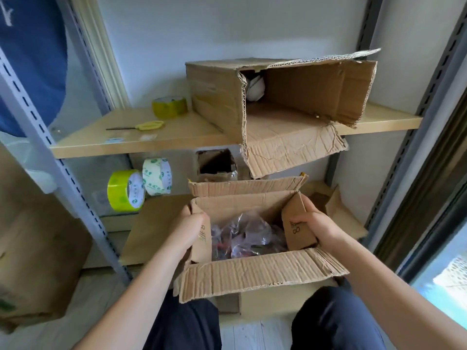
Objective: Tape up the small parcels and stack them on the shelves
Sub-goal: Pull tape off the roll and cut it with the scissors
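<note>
Two hands on the small open box [252,248]: left hand [188,229] grips its left side flap, right hand [312,227] pinches the right flap, folding inward. Bagged items [242,236] inside. Beyond the box, tape rolls [139,185] on the lower shelf [151,228]; above it, scissors [144,126] and a big empty carton [278,102].

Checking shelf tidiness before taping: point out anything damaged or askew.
The big box on the upper shelf lies on its side, open end forward, edges torn, and its crumpled lower flap sags over the shelf edge. The rest, tape rolls and scissors included, looks orderly.
</note>
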{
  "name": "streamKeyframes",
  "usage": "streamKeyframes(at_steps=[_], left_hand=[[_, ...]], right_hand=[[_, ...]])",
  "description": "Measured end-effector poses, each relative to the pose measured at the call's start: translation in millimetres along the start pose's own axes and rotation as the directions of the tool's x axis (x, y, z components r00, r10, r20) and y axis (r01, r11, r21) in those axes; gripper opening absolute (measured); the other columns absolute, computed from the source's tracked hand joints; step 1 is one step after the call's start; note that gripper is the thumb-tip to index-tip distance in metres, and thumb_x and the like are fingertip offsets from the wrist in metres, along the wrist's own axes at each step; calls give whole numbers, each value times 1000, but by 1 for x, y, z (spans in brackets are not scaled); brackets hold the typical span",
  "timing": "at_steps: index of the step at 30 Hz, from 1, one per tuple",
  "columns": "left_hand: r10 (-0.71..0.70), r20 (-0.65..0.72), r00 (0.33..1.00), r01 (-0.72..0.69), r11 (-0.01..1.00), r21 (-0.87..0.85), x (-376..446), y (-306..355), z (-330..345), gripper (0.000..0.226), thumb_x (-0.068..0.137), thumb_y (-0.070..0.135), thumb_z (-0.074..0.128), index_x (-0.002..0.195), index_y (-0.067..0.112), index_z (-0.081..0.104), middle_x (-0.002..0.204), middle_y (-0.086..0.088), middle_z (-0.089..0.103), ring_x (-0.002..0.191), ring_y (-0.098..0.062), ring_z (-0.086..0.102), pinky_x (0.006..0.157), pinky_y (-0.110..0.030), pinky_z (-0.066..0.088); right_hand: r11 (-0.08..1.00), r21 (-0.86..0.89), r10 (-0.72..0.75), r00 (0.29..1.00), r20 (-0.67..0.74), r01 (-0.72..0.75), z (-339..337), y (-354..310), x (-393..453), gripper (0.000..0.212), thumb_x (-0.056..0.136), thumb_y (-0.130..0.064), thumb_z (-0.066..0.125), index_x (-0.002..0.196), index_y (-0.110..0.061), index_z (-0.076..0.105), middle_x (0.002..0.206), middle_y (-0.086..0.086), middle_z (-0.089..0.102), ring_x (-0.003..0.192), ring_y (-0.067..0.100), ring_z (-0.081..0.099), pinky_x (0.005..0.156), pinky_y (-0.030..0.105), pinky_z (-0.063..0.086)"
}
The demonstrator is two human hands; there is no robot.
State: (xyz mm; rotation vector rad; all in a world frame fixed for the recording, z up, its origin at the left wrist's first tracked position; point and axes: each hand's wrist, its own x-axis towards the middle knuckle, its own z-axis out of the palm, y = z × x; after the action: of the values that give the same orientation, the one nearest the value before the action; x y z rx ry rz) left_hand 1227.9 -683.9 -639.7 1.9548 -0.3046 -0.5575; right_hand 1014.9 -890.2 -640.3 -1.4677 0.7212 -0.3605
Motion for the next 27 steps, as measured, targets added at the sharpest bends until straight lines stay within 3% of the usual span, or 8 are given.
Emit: streamKeyframes(at_steps=[6,11,14,18,20,22,24,27], left_hand=[[-55,41,998,60,990,-129,12,-39,-5,30,97,21,59,125,12,52,97,-9,65,83,-24,64,69,-32,50],[226,16,974,-217,950,-225,11,-36,-3,23,99,1,52,121,3,54,108,0,62,90,-8,60,63,-6,45],[284,-34,958,-272,866,-419,8,-34,0,36,90,2,49,125,6,58,117,-5,67,97,-5,65,78,-16,50],[234,-75,969,-235,787,-570,6,-34,5,34,106,21,32,89,7,59,81,4,74,77,-5,68,72,-20,49],[230,-20,973,-187,733,-654,10,-34,4,34,99,38,41,85,10,56,82,-1,73,77,-11,69,75,-25,51],[224,45,973,-135,723,-677,15,-36,-1,10,91,20,48,89,12,55,90,-5,72,81,-13,71,76,-28,51],[222,56,973,-132,744,-655,21,-43,-6,18,85,1,45,94,13,54,100,-6,69,85,-12,71,70,-25,54],[256,66,964,-180,818,-546,31,-47,-14,42,62,11,60,103,16,59,107,-4,65,91,-16,65,70,-22,53]], right_hand=[[981,167,97,995,16,-99,16,14,1,44,100,-15,54,136,-40,48,110,17,66,93,33,66,60,37,57],[998,56,7,999,-49,-5,24,12,11,37,102,-39,47,139,-33,46,123,10,63,95,17,65,63,22,56],[982,190,6,998,-57,5,25,14,18,46,102,-55,31,128,-28,58,126,10,65,99,15,67,68,22,56],[917,395,60,998,10,-59,21,15,27,67,90,-74,22,122,-30,62,120,2,71,117,27,62,93,45,49],[904,410,97,993,72,-118,22,6,28,56,95,-66,32,106,-26,70,100,4,77,93,23,72,79,41,50],[893,427,99,987,131,-146,22,-2,31,40,99,-42,44,96,-17,75,87,10,75,72,24,73,66,36,53],[900,412,85,983,164,-146,21,-4,38,34,90,-15,48,119,-11,66,97,18,70,71,28,70,59,34,57],[905,404,96,988,117,-136,24,1,42,46,87,1,47,127,-21,56,104,20,65,67,26,69,51,32,57]])
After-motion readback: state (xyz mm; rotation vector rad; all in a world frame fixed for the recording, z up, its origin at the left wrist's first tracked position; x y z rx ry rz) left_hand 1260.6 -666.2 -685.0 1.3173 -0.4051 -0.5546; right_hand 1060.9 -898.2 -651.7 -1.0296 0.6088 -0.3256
